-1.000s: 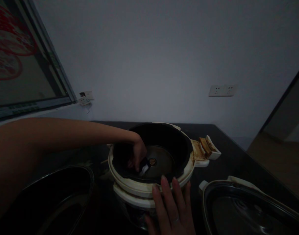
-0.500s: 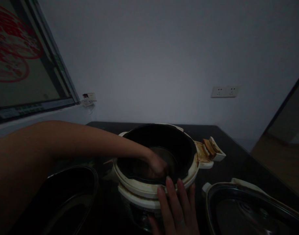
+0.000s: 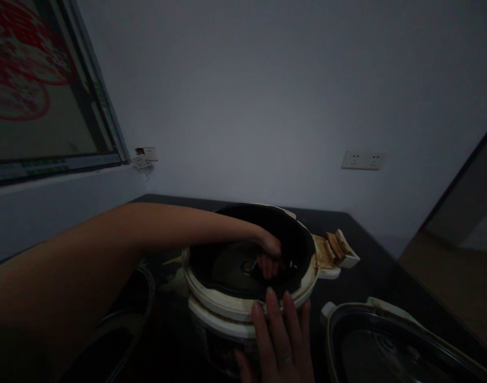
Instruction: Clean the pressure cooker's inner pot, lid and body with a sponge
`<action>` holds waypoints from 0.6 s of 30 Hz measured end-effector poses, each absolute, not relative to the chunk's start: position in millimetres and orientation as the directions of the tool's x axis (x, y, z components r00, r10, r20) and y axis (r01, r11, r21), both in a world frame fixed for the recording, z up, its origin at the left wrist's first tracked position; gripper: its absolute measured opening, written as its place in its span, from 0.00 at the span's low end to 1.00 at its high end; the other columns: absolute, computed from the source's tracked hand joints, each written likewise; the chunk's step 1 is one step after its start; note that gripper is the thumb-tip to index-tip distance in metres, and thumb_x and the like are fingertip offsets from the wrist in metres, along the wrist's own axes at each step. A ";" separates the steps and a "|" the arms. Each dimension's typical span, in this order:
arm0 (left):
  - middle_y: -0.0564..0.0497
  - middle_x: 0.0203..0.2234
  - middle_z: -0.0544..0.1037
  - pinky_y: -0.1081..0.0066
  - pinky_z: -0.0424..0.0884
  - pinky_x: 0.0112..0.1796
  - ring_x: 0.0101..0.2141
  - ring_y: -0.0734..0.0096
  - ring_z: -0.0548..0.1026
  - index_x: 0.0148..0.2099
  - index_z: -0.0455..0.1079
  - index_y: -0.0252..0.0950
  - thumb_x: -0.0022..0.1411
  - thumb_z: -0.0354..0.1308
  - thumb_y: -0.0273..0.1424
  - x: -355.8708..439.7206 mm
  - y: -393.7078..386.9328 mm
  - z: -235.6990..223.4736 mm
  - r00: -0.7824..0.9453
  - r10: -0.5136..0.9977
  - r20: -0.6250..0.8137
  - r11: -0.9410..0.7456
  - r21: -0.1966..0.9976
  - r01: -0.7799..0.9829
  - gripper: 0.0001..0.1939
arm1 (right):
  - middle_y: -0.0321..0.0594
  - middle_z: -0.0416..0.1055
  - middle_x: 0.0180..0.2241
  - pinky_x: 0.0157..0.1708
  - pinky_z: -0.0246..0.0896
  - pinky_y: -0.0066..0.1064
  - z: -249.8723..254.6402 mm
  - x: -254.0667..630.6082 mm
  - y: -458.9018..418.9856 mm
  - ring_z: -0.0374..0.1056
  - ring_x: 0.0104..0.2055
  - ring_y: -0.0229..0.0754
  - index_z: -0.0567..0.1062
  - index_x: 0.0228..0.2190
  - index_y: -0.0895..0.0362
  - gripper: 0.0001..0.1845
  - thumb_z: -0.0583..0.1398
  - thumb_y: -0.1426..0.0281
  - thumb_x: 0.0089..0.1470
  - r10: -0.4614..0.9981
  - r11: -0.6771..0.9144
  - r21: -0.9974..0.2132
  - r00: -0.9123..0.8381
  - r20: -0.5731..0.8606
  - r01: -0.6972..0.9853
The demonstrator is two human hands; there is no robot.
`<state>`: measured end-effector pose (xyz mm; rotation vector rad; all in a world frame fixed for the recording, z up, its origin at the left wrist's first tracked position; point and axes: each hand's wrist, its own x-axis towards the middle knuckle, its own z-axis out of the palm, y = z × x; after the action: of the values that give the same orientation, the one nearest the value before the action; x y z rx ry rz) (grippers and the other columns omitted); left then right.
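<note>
Hanging inside the round cooker with a stained cream rim and black interior [image 3: 223, 306], the left hand [image 3: 271, 252] has its fingers bent down and close together, over the right part of the cooker's floor. It's too dim in there for me to tell whether they pinch anything; a small whitish spot shows just beside them. The right hand [image 3: 281, 338], a ring on one finger, lays its fingers slightly spread against the front of the rim, thumb lower on the side.

The cooker stands on the black glossy bench [image 3: 373, 276], between its far edge, along the wall, and the near side. The left forearm crosses the cooker's left rim and hides part of the dark, round, thin-rimmed pot [image 3: 150, 306] at the near left. One brown-stained cream hinge block [image 3: 337, 250] juts from the cooker toward the bench's right edge. Nearer that edge lies a dark, glossy lid with a cream border [image 3: 381, 346].

I count one cooker, one pot, one lid, and two white socket plates side by side [image 3: 363, 160] above the far right corner.
</note>
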<state>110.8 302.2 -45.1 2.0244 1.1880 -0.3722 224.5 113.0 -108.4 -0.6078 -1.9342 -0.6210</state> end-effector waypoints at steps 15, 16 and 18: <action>0.55 0.18 0.69 0.71 0.68 0.29 0.22 0.74 0.68 0.24 0.67 0.34 0.60 0.57 0.34 26.6 314.2 -19.3 0.405 0.414 -0.815 -0.216 0.344 0.914 0.14 | 0.50 0.39 0.68 0.64 0.31 0.56 -103.9 219.4 114.5 0.37 0.69 0.58 0.71 0.45 0.63 0.16 0.53 0.68 0.58 0.140 0.747 0.124 -0.337 0.931 0.654; 0.55 0.17 0.69 0.71 0.68 0.29 0.23 0.73 0.68 0.22 0.66 0.35 0.59 0.57 0.34 27.1 310.5 -17.8 0.419 0.398 -0.816 -0.206 0.366 0.908 0.14 | 0.50 0.39 0.68 0.65 0.31 0.55 -103.3 218.8 114.1 0.37 0.69 0.57 0.71 0.44 0.63 0.16 0.53 0.68 0.58 0.137 0.748 0.119 -0.327 0.935 0.653; 0.55 0.17 0.69 0.71 0.69 0.31 0.24 0.71 0.69 0.21 0.66 0.37 0.56 0.57 0.34 29.2 302.5 -15.1 0.449 0.379 -0.809 -0.191 0.407 0.893 0.13 | 0.50 0.38 0.68 0.65 0.32 0.55 -102.7 217.3 113.7 0.37 0.69 0.57 0.71 0.43 0.63 0.15 0.53 0.68 0.58 0.126 0.751 0.121 -0.320 0.939 0.650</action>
<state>29.2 302.5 -15.1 1.7710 1.0917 -0.6935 217.3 113.7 -102.7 -0.5992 -1.8487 -0.5947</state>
